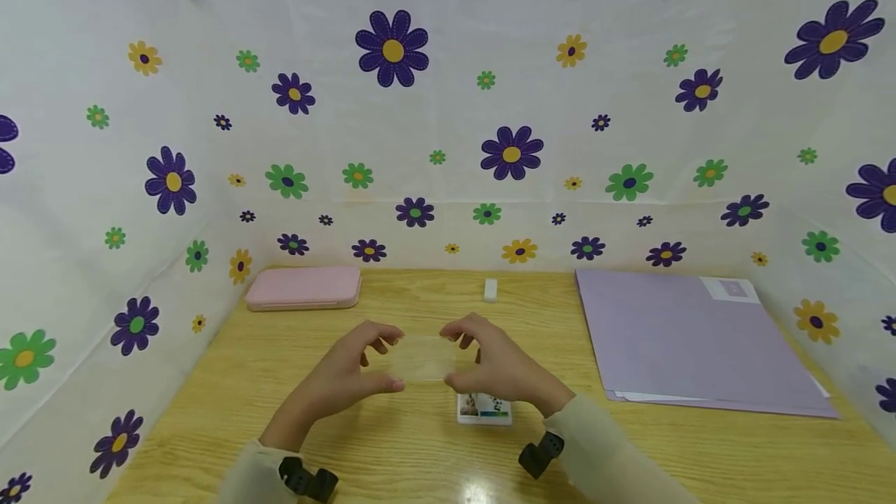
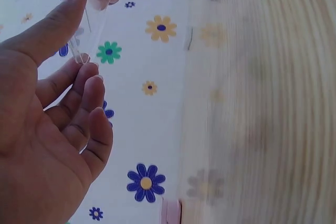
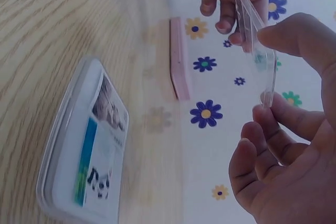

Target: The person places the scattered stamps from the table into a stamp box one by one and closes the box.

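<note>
Above the table, both hands hold a clear, flat rectangular plastic case (image 1: 423, 358) between them. My left hand (image 1: 343, 376) pinches its left end, thumb on the near edge and fingertips on the far edge. At the right end, my right hand (image 1: 498, 364) grips it the same way. Seen edge-on in the right wrist view, the transparent case (image 3: 257, 45) is thin with a narrow rim; whether it has one layer or two, I cannot tell. Below the right hand lies a white box (image 3: 68, 156) with a printed label, partly hidden in the head view.
A pink case (image 1: 304, 288) lies at the table's back left. Near the back edge is a small white block (image 1: 491, 290). Purple folders with paper sheets, a purple folder (image 1: 686, 341) on top, lie at the right. A flower-printed curtain (image 1: 448, 99) encloses the wooden table (image 1: 392, 457).
</note>
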Available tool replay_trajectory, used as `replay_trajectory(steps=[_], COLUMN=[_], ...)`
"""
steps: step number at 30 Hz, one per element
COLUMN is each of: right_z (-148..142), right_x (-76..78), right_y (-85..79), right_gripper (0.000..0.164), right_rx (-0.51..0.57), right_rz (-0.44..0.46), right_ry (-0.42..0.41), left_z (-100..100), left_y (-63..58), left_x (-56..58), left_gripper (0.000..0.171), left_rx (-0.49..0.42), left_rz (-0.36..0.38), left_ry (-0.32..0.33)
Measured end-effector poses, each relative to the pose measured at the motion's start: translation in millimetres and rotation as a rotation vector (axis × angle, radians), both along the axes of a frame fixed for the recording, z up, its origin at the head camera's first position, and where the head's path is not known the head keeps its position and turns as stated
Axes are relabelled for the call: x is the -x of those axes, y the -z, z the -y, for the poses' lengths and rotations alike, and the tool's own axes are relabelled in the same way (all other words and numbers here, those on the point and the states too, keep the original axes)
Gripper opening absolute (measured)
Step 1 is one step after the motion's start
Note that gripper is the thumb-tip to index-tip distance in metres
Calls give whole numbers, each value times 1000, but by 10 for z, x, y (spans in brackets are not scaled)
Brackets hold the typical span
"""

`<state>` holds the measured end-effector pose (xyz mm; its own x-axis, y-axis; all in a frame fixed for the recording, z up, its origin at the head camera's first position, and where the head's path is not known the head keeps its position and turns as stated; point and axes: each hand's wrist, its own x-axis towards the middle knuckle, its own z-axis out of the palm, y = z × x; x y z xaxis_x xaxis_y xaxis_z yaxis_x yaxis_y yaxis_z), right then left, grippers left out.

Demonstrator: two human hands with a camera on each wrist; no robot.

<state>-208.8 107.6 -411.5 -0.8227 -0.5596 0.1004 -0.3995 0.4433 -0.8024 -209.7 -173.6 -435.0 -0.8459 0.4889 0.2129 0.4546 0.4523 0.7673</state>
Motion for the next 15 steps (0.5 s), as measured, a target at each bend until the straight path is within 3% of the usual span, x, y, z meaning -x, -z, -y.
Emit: replay_trajectory(steps=[7, 15], right_z=[-241, -483], right_x=[-65, -128], right_y=[-3, 11], right_gripper=[53, 51], right_rx=[15, -21], right_rz=[-22, -79], right_ry=[-11, -3], left_z=[-218, -415], left_y=[-60, -43], left_x=[-93, -107], left_gripper=[59, 59], left_rx=[-12, -22], left_rz=[41, 55], left_ry=[14, 70])
